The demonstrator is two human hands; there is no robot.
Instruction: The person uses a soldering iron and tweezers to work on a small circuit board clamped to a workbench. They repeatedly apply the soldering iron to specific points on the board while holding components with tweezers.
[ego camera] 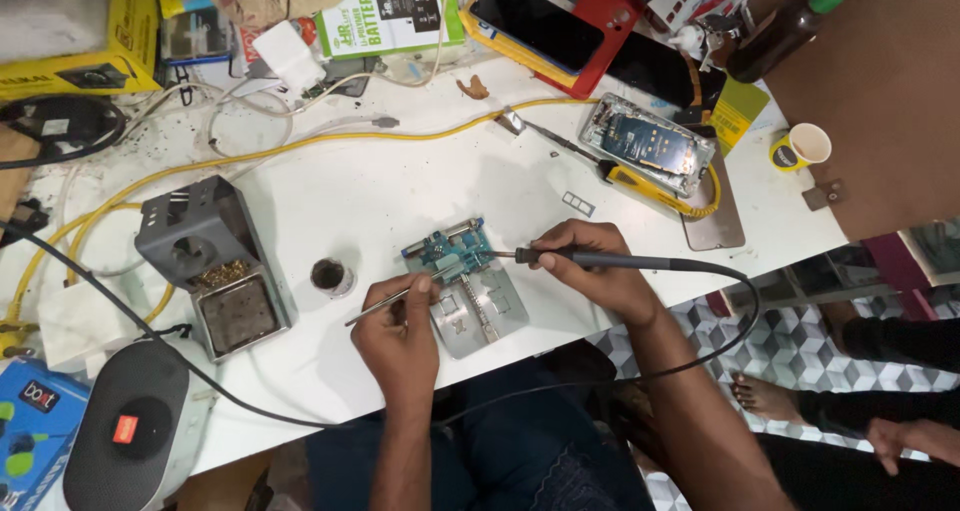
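At the far left of the white surface [380, 186] lie a blue box [30, 426] and a grey oval speaker [125, 426], and beyond them a grey soldering-iron stand [205, 256] holds brass wool in its tray. Just right of the stand is a small round tin [330, 274] with dark contents. Next comes the left hand [398, 336], closed in a pencil grip on thin metal tweezers [385, 304] whose tips reach up to the green circuit board [450, 251]. The board lies near the middle of the surface at the near edge, seated on a silver metal holder plate [478, 311]. It looks light, thin and stiff, and fragile where its small parts are; I would judge it best taken by its bare edges rather than across the face. The right hand [590, 266] is closed around the dark handle of a soldering iron [585, 259], the tip touching or just above the board's right end, and its black cable [720, 311] loops off the surface edge. Farther right and back lies an opened phone body [650, 143] with a yellow-handled tool [640, 183] just beside it, then a small paper cup [808, 143] and a brown bottle with a green cap [785, 26]. At the lower right edge, another person's hand and bare foot [765, 396] show over the patterned floor.
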